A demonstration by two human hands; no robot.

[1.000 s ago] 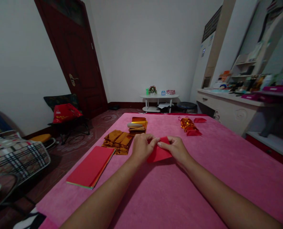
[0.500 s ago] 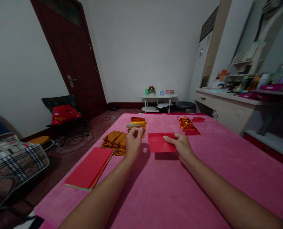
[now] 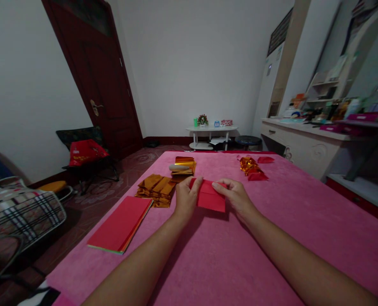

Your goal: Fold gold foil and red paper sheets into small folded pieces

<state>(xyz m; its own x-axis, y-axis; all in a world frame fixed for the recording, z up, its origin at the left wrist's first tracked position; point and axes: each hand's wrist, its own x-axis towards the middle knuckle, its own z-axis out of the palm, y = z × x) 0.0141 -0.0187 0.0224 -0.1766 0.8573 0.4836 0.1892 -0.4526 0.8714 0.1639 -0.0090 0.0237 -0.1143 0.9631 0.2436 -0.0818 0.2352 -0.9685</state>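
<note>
A folded piece of red paper (image 3: 210,197) is held just above the pink cloth (image 3: 240,246), between both hands. My left hand (image 3: 187,196) pinches its left edge, and my right hand (image 3: 236,195) grips its upper right part with the thumb on top. Left of my left hand lies a pile of gold foil sheets (image 3: 157,190). Behind it sits a gold foil roll (image 3: 185,162). A stack of coloured paper, red on top (image 3: 121,223), lies at the left of the table. Crumpled gold foil (image 3: 248,165) and small red pieces (image 3: 265,160) lie at the back right.
Beyond the table stand a low white table (image 3: 208,128) with small items and a dark round stool (image 3: 248,141). A cluttered dresser (image 3: 306,138) is on the right. On the left, a folding chair holds a red bag (image 3: 87,153).
My left hand has moved right and down and taken hold of the red paper's left edge. The paper and my right hand have shifted slightly left, and the paper now looks more tilted.
</note>
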